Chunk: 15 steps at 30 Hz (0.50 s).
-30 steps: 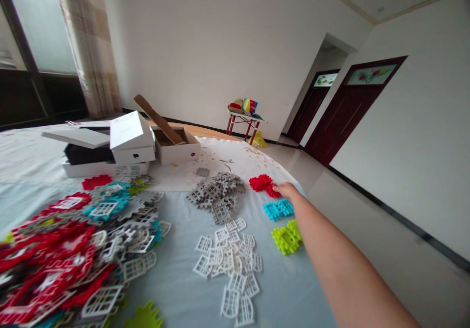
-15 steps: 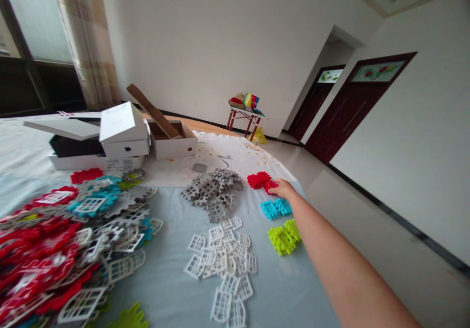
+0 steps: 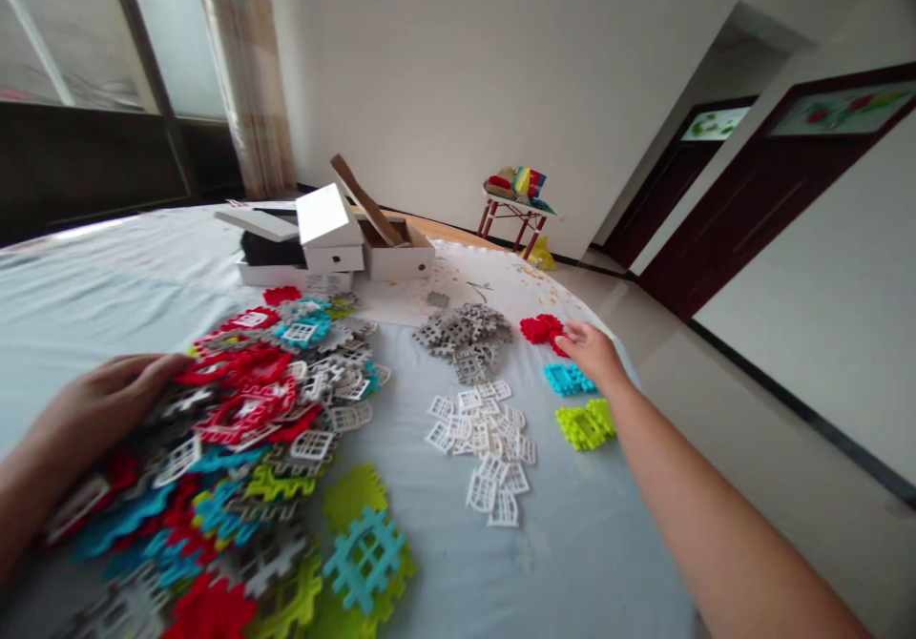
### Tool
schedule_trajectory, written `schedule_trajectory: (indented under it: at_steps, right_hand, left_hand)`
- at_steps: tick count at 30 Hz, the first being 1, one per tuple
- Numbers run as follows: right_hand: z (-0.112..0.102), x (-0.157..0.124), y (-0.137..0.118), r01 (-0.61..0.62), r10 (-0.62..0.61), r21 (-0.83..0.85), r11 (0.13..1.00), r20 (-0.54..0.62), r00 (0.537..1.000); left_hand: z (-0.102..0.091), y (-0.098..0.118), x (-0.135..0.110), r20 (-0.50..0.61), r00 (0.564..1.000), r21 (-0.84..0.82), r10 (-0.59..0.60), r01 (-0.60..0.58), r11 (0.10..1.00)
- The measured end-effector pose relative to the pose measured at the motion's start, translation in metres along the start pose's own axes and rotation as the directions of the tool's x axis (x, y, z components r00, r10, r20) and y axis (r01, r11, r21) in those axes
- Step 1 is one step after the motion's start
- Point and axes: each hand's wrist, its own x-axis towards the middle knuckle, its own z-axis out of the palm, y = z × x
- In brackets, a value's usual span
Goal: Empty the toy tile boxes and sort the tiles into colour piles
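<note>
My left hand [image 3: 118,396] rests at the left side of a mixed pile of plastic building pieces in red, blue, green, grey and white. Its fingers are stretched out, with the tips against a red piece [image 3: 207,369]. At the right edge of the table, my right hand [image 3: 588,348] is beside a small stack of red interlocking pieces [image 3: 540,328]. Its fingers are slightly apart, their tips at the stack's near edge. Toward me from that hand lie blue pieces [image 3: 568,379] and lime green pieces [image 3: 583,425].
Grey window-like pieces [image 3: 465,332] form a heap mid-table, with white window frames [image 3: 487,434] closer to me. Behind the mixed pile stand a white box [image 3: 329,224] and an open carton [image 3: 405,260]. A small side table [image 3: 516,208] stands by the wall.
The view has turned left and shows more of the mixed pile. My left hand has come into view at the pile. My right hand stays by the red stack, its fingers looser.
</note>
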Motion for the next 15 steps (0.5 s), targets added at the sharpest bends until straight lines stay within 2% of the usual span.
schedule_trajectory:
  at_steps: [2, 3, 4, 6, 7, 9, 10, 12, 15]
  right_hand:
    - [0.013, -0.037, -0.043, 0.119, -0.135, 0.172, 0.978, 0.083, 0.987]
    - [0.019, -0.058, -0.068, 0.17, -0.214, 0.243, 0.955, 0.168, 0.962]
    - [0.025, -0.079, -0.092, 0.218, -0.302, 0.301, 0.928, 0.266, 0.916]
    - [0.035, -0.121, -0.137, 0.343, -0.496, 0.39, 0.855, 0.422, 0.759]
    - [0.04, -0.139, -0.156, 0.41, -0.583, 0.424, 0.808, 0.472, 0.661]
    - [0.048, -0.17, -0.185, 0.527, -0.713, 0.481, 0.701, 0.507, 0.484]
    - [0.052, -0.183, -0.195, 0.579, -0.749, 0.484, 0.656, 0.512, 0.421]
    - [0.061, -0.204, -0.211, 0.67, -0.791, 0.461, 0.582, 0.511, 0.336]
    - [0.072, -0.229, -0.23, 0.781, -0.838, 0.413, 0.468, 0.488, 0.245]
  left_hand:
    - [-0.007, -0.002, -0.005, 0.081, 0.996, -0.046, -0.025, 0.029, 0.999]
    - [-0.008, -0.001, -0.007, 0.097, 0.994, -0.065, -0.043, 0.05, 0.997]
    - [-0.009, 0.001, -0.008, 0.104, 0.993, -0.083, -0.053, 0.062, 0.995]
    - [-0.009, 0.006, -0.009, 0.113, 0.993, -0.1, -0.043, 0.055, 0.993]
    - [-0.008, 0.007, -0.01, 0.12, 0.992, -0.106, -0.026, 0.039, 0.994]
    - [-0.008, 0.008, -0.012, 0.131, 0.991, -0.111, 0.009, 0.005, 0.994]
    - [-0.008, 0.008, -0.013, 0.131, 0.991, -0.112, 0.024, -0.009, 0.994]
    - [-0.008, 0.008, -0.013, 0.126, 0.991, -0.111, 0.048, -0.034, 0.993]
    - [-0.008, 0.007, -0.014, 0.116, 0.99, -0.111, 0.074, -0.061, 0.992]
